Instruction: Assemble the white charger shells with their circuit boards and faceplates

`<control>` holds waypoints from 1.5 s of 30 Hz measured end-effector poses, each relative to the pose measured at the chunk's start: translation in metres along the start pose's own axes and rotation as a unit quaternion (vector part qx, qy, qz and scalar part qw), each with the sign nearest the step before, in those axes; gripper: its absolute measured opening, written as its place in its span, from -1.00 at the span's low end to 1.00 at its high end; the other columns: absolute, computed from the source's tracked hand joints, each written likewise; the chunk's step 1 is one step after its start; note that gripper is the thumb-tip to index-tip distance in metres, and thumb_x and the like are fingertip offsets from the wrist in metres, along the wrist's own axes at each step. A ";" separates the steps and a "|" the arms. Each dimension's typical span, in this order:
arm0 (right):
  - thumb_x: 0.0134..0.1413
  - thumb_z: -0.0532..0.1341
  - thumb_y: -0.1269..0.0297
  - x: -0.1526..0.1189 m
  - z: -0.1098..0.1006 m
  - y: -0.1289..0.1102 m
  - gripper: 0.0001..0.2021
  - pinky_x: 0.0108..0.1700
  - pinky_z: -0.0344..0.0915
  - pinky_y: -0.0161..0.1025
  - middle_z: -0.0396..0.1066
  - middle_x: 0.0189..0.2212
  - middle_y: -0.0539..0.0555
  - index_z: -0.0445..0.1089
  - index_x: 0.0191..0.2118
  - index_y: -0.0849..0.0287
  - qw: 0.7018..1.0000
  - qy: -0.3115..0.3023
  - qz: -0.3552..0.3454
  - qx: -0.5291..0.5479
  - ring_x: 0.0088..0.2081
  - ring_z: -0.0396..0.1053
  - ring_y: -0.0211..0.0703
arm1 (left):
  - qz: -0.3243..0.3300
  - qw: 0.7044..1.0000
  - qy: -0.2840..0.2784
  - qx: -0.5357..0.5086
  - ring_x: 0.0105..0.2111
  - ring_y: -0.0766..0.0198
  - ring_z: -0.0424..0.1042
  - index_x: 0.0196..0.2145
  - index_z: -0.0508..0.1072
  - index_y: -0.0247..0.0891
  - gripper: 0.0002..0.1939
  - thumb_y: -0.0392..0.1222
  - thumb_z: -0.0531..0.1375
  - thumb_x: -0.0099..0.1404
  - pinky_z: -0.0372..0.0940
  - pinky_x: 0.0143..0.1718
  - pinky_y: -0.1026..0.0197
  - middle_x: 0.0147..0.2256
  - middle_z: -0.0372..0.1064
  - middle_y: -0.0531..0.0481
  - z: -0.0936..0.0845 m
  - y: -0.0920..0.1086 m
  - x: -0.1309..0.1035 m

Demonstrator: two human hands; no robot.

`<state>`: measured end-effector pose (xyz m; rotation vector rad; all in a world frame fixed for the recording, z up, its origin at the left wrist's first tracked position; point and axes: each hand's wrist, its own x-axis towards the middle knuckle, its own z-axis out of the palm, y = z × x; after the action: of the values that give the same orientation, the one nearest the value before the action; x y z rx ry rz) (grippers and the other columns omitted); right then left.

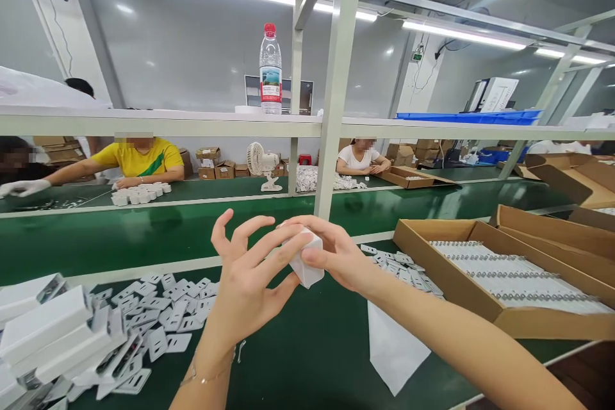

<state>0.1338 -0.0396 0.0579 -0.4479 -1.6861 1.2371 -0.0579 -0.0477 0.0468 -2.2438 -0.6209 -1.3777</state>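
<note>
Above the green work surface, both hands hold a small white boxy plastic piece. My left hand grips it from the left with thumb and some fingers, while its other fingers are raised and spread. Closed on the right side and top of the piece is my right hand. Much of the piece is hidden by fingers. To the left lie a heap of flat white slotted plates and a stack of longer white housings. Under my right forearm rests a white sheet.
At the right stands an open cardboard box with rows of white parts, beside more slotted plates. A green conveyor belt runs behind. A metal post and a shelf with a water bottle stand ahead. Co-workers sit opposite.
</note>
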 end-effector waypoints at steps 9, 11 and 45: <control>0.29 0.18 -0.32 -0.017 -0.024 0.012 -0.33 0.21 0.30 0.01 0.14 0.40 0.16 0.23 0.37 -0.11 0.991 -0.031 0.051 0.121 0.31 0.23 0.11 | -0.029 0.994 -0.044 -0.100 0.18 -0.08 0.29 0.18 0.35 0.03 -0.47 -0.31 0.30 0.30 -0.21 0.37 -0.37 0.05 0.54 0.06 0.004 0.004 -0.001; 0.28 0.21 -0.29 -0.023 -0.030 0.019 -0.35 0.18 0.33 0.05 0.28 0.31 0.18 0.28 0.33 -0.08 0.985 -0.023 0.074 0.156 0.22 0.34 0.10 | -0.027 0.990 -0.053 -0.129 0.18 -0.07 0.27 0.18 0.33 0.02 -0.46 -0.32 0.30 0.29 -0.22 0.37 -0.35 0.05 0.54 0.05 0.008 0.007 -0.001; -0.16 0.49 -0.27 -0.070 -0.089 0.043 -0.35 -0.33 0.45 -0.27 0.45 -0.24 0.04 0.35 -0.11 0.09 0.985 0.166 0.040 -0.038 -0.25 0.49 -0.11 | -0.064 0.966 -0.210 -0.137 0.30 0.01 0.19 0.37 0.09 0.06 -0.43 -0.05 0.16 0.50 -0.05 0.34 -0.18 0.36 0.18 -0.01 0.074 -0.005 -0.014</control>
<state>0.2326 -0.0266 -0.0112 -0.7331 -1.4441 1.0879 -0.0143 -0.0030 0.0045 -2.7992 -0.7631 -1.1018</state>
